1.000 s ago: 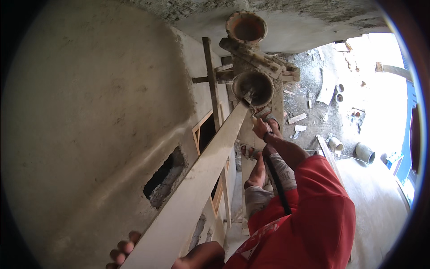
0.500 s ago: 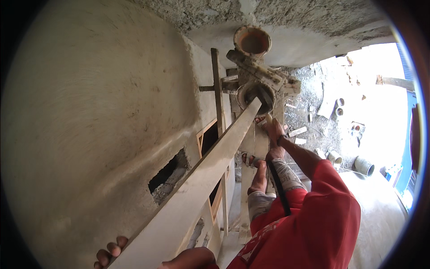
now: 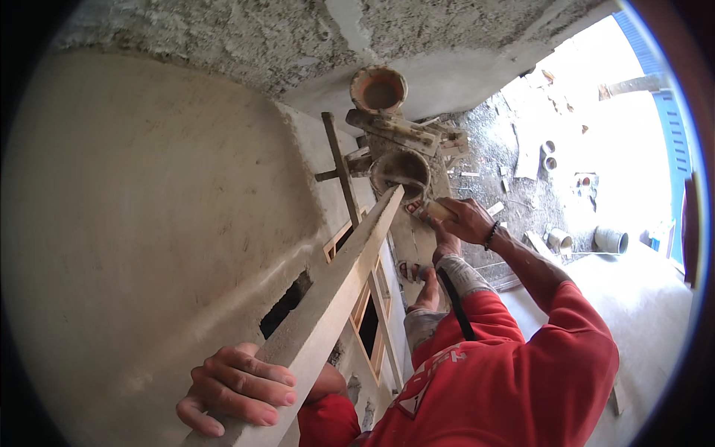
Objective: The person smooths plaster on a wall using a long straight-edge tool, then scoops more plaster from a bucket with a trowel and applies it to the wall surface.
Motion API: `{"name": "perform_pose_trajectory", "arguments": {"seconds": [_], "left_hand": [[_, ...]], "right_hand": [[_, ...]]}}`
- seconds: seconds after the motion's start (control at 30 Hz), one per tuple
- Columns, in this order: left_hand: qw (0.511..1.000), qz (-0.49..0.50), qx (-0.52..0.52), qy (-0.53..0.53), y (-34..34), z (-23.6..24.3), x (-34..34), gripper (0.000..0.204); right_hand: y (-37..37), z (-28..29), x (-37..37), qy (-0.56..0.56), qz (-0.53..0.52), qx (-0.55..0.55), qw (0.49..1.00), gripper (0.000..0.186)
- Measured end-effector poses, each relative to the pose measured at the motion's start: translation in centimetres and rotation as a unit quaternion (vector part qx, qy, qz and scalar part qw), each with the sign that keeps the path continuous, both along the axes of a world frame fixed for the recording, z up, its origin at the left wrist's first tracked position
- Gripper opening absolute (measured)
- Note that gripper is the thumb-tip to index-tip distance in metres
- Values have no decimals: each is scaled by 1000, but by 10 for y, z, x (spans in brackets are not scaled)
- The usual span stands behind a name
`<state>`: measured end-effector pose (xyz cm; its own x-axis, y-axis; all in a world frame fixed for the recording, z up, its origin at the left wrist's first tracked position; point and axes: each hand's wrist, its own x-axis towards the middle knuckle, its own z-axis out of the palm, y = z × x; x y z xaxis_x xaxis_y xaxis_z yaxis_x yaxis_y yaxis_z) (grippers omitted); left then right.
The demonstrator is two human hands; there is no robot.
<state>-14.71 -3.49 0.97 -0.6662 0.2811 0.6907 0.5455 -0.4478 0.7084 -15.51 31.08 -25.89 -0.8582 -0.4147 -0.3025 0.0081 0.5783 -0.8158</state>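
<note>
A long pale straightedge board [image 3: 328, 309] runs slantwise from the lower left up to the mortar bucket [image 3: 401, 175]. My left hand [image 3: 242, 387] is wrapped over the board's near end, fingers bent across its upper face, with my forearm passing beneath. Closed round a light wooden handle [image 3: 439, 211], my right hand [image 3: 468, 222] is beside the board's far tip, just in front of the bucket. The handle looks like that of a trowel; its blade cannot be made out clearly. Grey mortar coats the bucket's inside.
A second bucket [image 3: 378, 89] holding grey mix stands farther off, past rough planks [image 3: 395, 132]. My sandalled feet [image 3: 410, 270] are on a narrow plank. A smooth plastered wall [image 3: 164, 179] with a broken hole [image 3: 285, 304] rises at left. Rubble and pots lie below right.
My left hand has come up over the board's near end, and the board has tilted onto its narrower side. The trowel's dark blade no longer shows inside the bucket; my right hand has drawn back.
</note>
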Motion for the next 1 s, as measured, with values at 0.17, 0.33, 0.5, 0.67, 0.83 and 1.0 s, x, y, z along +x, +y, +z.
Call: {"name": "perform_pose_trajectory", "arguments": {"seconds": [0.17,0.33,0.5,0.67,0.83,1.0], "left_hand": [[987,-155,30,36,19,-5,-37,26],[979,-201,-10,38,9,22,-31,35],[991,-91,68,75,26,53,-23,18],[990,22,86,107,20,89,13,25],[993,107,31,47,-33,123,86,30],[884,460,-64,-54,-17,147,154,43]], "right_hand": [[7,73,-15,25,145,-112,983,48],[12,45,-31,17,199,-12,980,46],[12,-117,-55,-30,192,152,969,43],[-10,-291,-98,-52,222,384,895,34],[-42,-276,-85,-113,54,279,952,39],[21,-243,-33,51,224,246,942,40]]}}
